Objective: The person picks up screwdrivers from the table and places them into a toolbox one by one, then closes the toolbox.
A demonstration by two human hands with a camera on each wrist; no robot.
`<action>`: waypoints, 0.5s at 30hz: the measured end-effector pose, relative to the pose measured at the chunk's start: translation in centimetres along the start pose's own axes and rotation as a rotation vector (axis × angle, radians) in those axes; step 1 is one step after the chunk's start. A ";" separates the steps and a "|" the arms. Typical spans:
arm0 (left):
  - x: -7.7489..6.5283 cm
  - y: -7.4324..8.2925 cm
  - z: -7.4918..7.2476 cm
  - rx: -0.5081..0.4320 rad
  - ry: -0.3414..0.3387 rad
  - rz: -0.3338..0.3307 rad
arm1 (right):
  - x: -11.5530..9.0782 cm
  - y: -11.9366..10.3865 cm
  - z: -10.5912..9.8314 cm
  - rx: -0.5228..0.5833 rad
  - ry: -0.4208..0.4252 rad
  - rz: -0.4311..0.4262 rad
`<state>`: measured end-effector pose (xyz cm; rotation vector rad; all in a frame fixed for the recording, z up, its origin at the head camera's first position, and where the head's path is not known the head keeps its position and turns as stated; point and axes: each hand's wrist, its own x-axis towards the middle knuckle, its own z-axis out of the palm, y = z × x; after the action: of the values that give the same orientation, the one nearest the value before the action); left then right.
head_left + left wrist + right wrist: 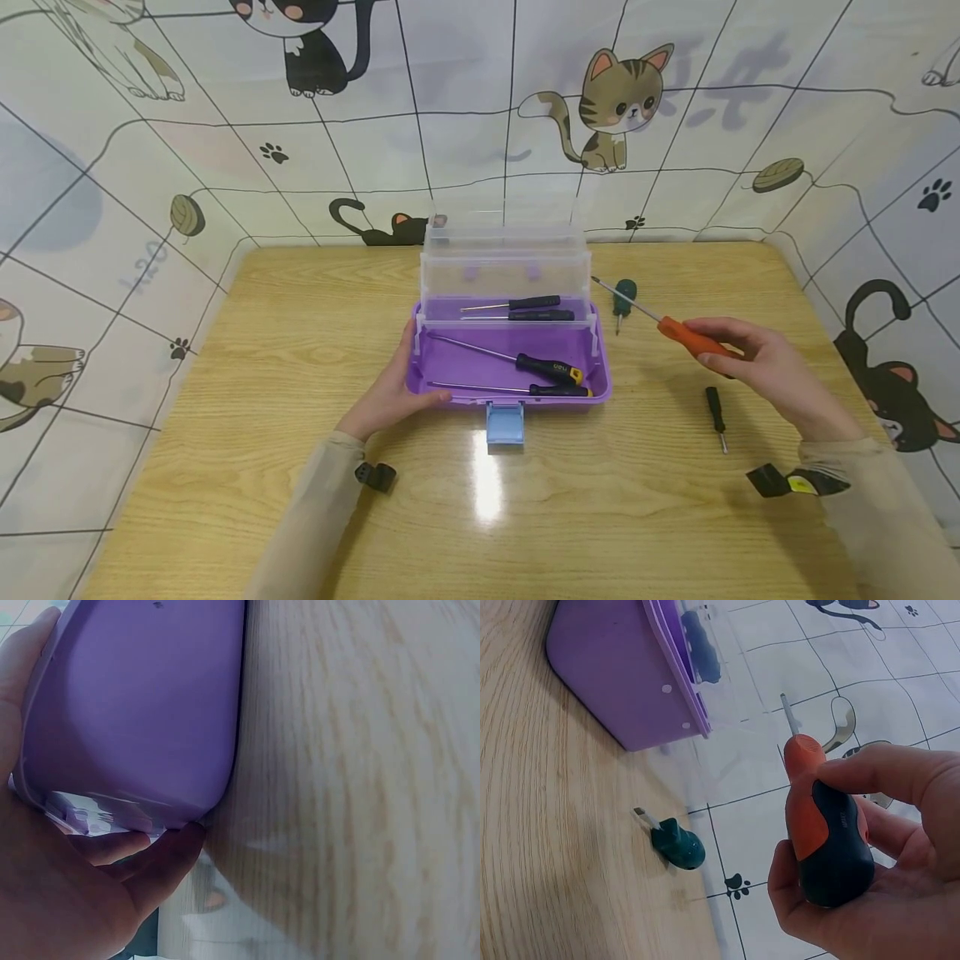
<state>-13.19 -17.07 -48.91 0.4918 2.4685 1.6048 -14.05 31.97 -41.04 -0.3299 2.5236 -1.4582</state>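
Note:
My left hand grips the left end of a purple toolbox, thumb over the front rim. In the left wrist view its fingertips reach round the wall of the box, low by the table. The clear lid stands raised. Several black-handled screwdrivers lie inside, among them one with a yellow end. To the right of the box, my right hand holds an orange and black screwdriver by its handle in the air. Its shaft points up and left, the tip near the box's back right corner.
A stubby green screwdriver lies on the wooden table right of the box. Nearer me, below the right hand, lies a small black screwdriver. A blue latch hangs at the box's front. Cat-patterned walls enclose the table.

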 end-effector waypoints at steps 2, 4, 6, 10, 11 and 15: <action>0.0 0.0 0.0 -0.004 0.001 0.004 | 0.1 -0.2 0.1 -0.002 -0.002 0.002; 0.0 0.0 0.0 -0.007 0.003 0.009 | 0.2 -0.3 0.3 -0.012 -0.009 0.009; 0.0 0.0 0.0 -0.004 0.004 0.008 | 0.2 -0.4 0.4 -0.020 -0.014 0.017; 0.0 -0.2 0.0 0.006 0.002 0.005 | 0.3 -0.6 0.6 -0.042 -0.026 0.018; -0.1 -0.2 0.0 0.009 0.002 0.000 | 0.3 -0.6 0.6 -0.040 -0.028 0.012; -0.1 -0.1 0.0 0.006 0.000 -0.011 | 0.5 -0.9 0.8 -0.034 -0.035 0.000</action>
<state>-13.08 -17.19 -49.02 0.4787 2.4726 1.5931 -14.26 30.72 -40.66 -0.3577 2.5228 -1.3983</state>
